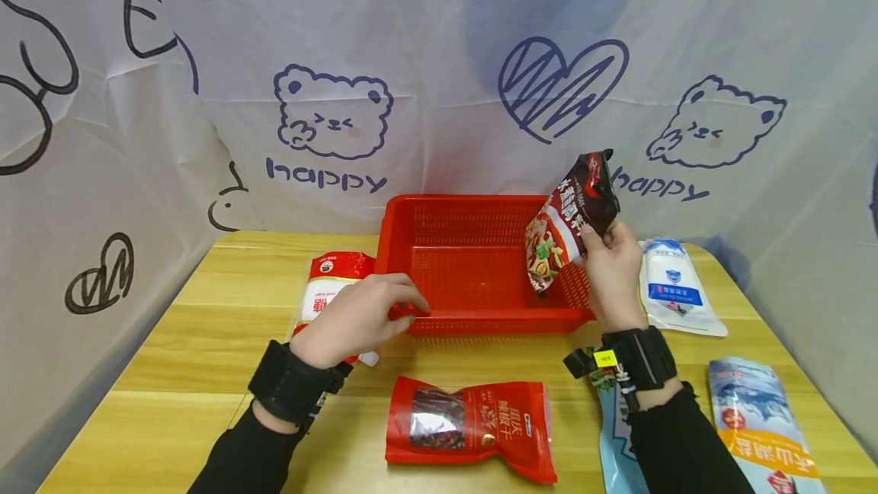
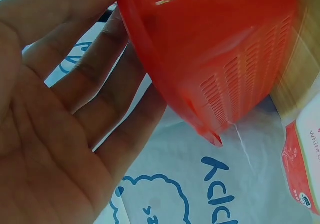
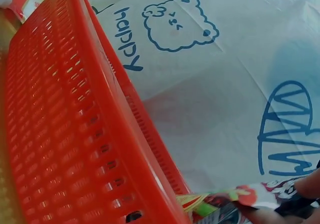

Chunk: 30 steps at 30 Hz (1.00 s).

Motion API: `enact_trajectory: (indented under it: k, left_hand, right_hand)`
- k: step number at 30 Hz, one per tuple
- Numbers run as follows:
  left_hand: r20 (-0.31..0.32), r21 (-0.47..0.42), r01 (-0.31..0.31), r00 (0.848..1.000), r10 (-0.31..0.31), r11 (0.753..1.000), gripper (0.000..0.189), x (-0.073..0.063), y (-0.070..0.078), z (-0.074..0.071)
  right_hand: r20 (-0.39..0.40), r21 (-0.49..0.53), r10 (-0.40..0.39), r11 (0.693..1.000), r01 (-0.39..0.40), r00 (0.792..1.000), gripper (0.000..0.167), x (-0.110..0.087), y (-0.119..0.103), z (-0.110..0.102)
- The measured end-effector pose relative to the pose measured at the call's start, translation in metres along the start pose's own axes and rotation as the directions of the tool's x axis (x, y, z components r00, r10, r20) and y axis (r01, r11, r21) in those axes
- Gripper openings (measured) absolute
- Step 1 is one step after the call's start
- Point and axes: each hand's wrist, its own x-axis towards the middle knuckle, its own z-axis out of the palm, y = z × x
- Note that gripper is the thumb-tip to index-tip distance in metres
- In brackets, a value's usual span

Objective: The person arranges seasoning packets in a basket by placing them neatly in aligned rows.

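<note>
A red plastic basket (image 1: pixel 480 324) stands at the back of the table. My right hand (image 1: pixel 613 269) pinches a dark seasoning packet (image 1: pixel 572 212), with a food picture on its front, along its right side. The packet is tilted over the basket's right end, and in the right wrist view its lower corner (image 3: pixel 200 204) shows beside the rim. My left hand (image 1: pixel 366 315) is at the basket's front left corner. In the left wrist view its extended fingers (image 2: pixel 95 68) lie against the basket's rim (image 2: pixel 150 66), holding nothing.
Left of the basket lies a red and white sugar bag (image 1: pixel 336 273), partly behind my left hand. A red snack pouch (image 1: pixel 473 429) lies in front. On the right are a white and blue pouch (image 1: pixel 675 288), a light blue packet (image 1: pixel 617 441) and a blue-orange salt bag (image 1: pixel 761 421).
</note>
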Motion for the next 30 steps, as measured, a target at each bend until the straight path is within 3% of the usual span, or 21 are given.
enact_trajectory:
  k: [14, 30]
  left_hand:
    - [0.004, -0.009, 0.017, 1.0, -0.017, 1.0, 0.02, 0.001, 0.003, 0.0]
    - [0.017, -0.022, 0.037, 0.999, -0.037, 0.999, 0.02, 0.001, 0.003, 0.0]
  right_hand:
    - [0.072, -0.093, 0.145, 0.986, -0.138, 0.987, 0.038, 0.007, 0.006, -0.018]
    - [0.054, -0.114, 0.13, 0.986, -0.124, 0.99, 0.058, 0.001, 0.01, -0.032]
